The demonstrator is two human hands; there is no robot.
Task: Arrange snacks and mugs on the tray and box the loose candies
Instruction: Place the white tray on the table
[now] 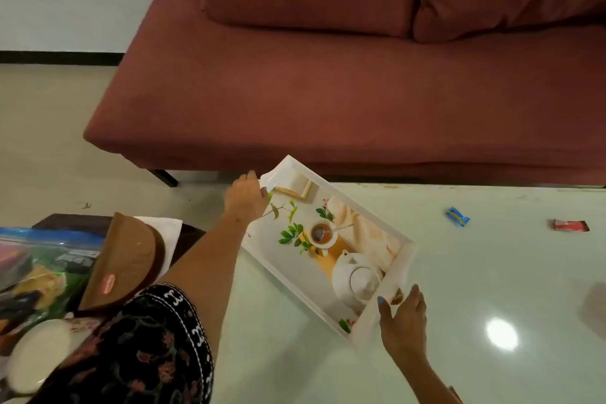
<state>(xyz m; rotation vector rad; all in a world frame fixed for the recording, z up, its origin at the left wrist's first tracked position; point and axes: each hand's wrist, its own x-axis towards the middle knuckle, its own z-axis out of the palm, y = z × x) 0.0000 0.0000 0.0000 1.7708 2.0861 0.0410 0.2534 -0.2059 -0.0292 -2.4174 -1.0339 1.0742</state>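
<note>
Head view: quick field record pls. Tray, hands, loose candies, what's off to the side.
tray: white tray with printed teapot picture, lying at an angle on the pale table
left hand: left hand at far end of the tray
right hand: right hand at near end
loose candies: blue candy, red candy, both on table right of tray
on tray: no real items yet
side: snack bags at left

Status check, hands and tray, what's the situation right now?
Left hand on the tray far end, right hand at its near end. Tray skewed on the table, nothing loaded. Blue candy and red candy loose.
</note>
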